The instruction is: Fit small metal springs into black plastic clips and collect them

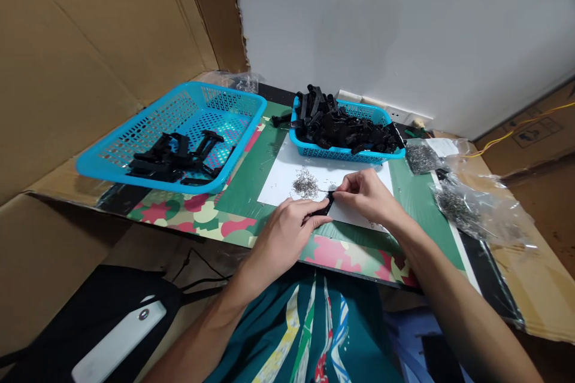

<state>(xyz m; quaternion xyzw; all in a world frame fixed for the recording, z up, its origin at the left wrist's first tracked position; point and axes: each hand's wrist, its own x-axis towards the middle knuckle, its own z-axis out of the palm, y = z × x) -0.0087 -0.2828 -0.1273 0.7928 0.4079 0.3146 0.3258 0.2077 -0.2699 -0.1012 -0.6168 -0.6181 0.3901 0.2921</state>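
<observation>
My left hand point(287, 224) is closed on a black plastic part point(322, 210), with thumb and fingers gripping it near the front of the white paper point(273, 184). My right hand point(366, 196) pinches at the far end of this part. A thin metal piece point(324, 191) sticks out leftward from the right fingertips; its exact kind is too small to tell. Just beyond both hands lies a pile of tiny metal pieces point(305, 183), with a few scattered loose around it.
A blue basket point(339, 152) heaped with black plastic parts stands behind the paper. To the left, a larger blue basket point(101, 169) holds several black parts. Plastic bags of small metal pieces point(458, 208) lie at the right. Cardboard point(103, 24) walls the left side.
</observation>
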